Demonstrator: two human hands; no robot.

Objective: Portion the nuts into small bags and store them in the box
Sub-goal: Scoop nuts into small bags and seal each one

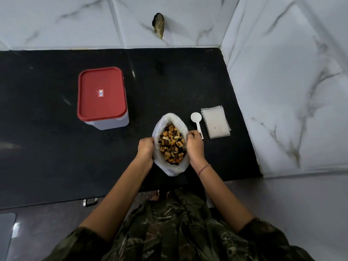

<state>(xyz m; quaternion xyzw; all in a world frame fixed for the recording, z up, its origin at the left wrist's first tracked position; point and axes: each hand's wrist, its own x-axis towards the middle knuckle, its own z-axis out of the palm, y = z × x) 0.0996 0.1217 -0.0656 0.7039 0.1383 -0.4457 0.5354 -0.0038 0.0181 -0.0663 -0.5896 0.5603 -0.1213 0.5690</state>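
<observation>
A big white plastic bag stands open on the black counter, full of mixed nuts. My left hand grips the bag's left rim and my right hand grips its right rim, holding the mouth wide. A white plastic scoop lies just right of the bag, its handle partly behind my right hand. Beside it lies a stack of small clear bags. The storage box, clear with a red lid closed on it, stands at the back left.
The black counter ends at a marble-tiled wall on the right and at the back. A dark hole shows in the back wall. The counter's front edge runs just below the bag; a drawer handle sits beneath it.
</observation>
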